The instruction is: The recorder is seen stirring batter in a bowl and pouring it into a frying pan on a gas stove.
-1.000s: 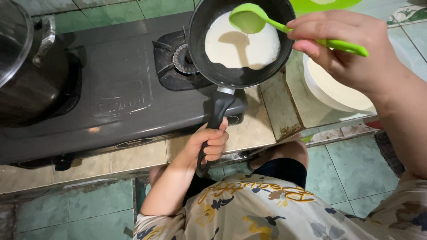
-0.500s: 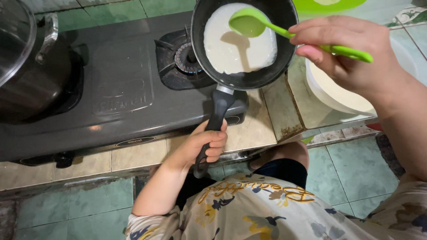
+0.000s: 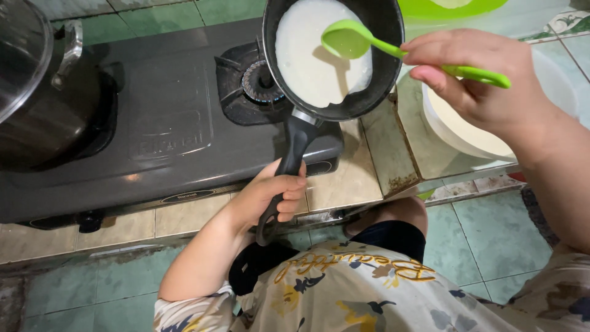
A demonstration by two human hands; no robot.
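Head view: left hand (image 3: 270, 197) wrapped tight on handle of black frying pan (image 3: 387, 37), held over gas stove (image 3: 153, 141) burner at 12 o'clock. White batter (image 3: 307, 61) pooling toward 9 o'clock. Right hand (image 3: 479, 86) pinching green ladle (image 3: 350, 40), probably emptied. Best tilted slowly round for even coating, ladle kept off the rim.

A grey two-burner gas stove (image 3: 166, 132) sits on a tiled surface (image 3: 350, 184). A large dark pot (image 3: 43, 117) with a glass lid (image 3: 18, 55) stands on its left burner. Green tiles cover the floor (image 3: 498, 240).
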